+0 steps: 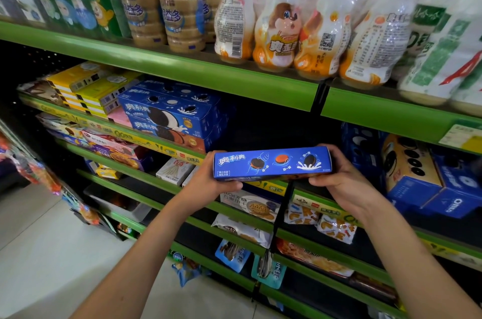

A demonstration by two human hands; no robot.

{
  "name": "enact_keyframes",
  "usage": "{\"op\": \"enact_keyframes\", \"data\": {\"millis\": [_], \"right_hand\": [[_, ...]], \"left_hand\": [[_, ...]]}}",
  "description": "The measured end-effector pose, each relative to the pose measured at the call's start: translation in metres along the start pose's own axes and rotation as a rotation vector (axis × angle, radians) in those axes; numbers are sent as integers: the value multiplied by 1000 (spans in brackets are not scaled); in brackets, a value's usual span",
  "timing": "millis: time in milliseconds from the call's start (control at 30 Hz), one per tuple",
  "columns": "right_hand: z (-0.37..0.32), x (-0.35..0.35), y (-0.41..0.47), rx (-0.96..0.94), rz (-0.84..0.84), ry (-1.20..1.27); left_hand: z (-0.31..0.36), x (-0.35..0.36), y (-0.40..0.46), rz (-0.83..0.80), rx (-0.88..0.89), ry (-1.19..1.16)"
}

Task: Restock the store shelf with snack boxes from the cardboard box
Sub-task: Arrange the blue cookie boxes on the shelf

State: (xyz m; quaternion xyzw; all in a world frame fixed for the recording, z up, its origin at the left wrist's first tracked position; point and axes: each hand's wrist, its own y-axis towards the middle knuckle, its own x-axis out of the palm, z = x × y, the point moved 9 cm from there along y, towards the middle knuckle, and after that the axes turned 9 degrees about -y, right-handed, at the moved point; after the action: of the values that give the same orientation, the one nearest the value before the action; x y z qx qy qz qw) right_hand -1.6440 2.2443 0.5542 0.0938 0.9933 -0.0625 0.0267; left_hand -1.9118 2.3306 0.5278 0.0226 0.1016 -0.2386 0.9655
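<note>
Here, blue cookie box (272, 164) between both hands, "OREO" carton (453, 204) alongside.

Both hands, left hand (208, 177) and right hand (339, 175), hold a blue snack box (271, 163) before the shelf (182, 68).

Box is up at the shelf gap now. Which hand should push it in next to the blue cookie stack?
Probably the left hand. It grips the blue snack box at the end nearest the stacked blue cookie boxes; the right hand holds the far end and can release first.
</note>
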Motion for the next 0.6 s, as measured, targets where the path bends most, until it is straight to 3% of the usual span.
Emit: {"op": "enact_keyframes", "data": {"millis": [600], "right_hand": [[-1,1,2,22,36,103]], "left_hand": [[3,2,-1,-14,-12,-74]]}}
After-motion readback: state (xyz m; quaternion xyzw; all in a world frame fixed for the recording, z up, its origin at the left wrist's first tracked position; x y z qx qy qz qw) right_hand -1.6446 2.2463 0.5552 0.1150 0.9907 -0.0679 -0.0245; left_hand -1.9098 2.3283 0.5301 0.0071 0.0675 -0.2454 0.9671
